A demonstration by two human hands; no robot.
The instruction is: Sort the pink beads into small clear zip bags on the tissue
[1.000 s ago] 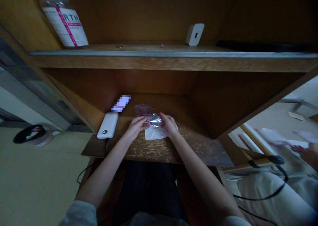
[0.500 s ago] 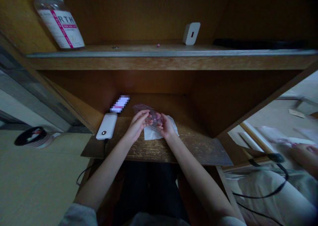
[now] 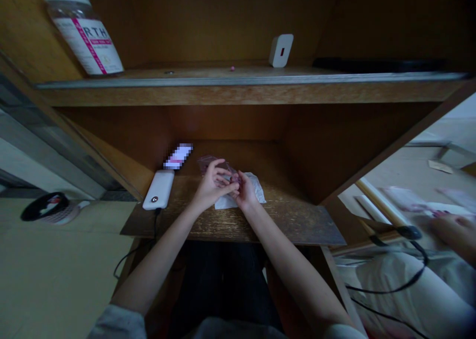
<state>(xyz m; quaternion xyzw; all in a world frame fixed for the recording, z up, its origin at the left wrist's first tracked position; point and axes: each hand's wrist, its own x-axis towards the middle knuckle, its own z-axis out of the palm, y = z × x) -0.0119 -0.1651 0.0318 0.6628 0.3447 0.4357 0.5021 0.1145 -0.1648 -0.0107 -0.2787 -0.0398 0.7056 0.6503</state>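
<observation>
My left hand (image 3: 211, 186) and my right hand (image 3: 243, 192) meet over the wooden desk (image 3: 260, 220), fingers pinched together on a small clear plastic bag (image 3: 223, 172) with pinkish bits inside. Both hands are closed on it. A white tissue (image 3: 256, 192) lies flat on the desk under and just right of my right hand. The bag is mostly hidden by my fingers in the dim light.
A white power bank (image 3: 159, 190) with a cable lies left of my hands, a blurred-out card (image 3: 178, 156) behind it. On the shelf above stand a large jar (image 3: 84, 29) and a white charger (image 3: 280, 50). Another person's hand (image 3: 451, 230) works at the right.
My hands have come closer together and lifted the bag slightly off the tissue; the fingers now pinch at its middle. The view shifted a little to the right.
</observation>
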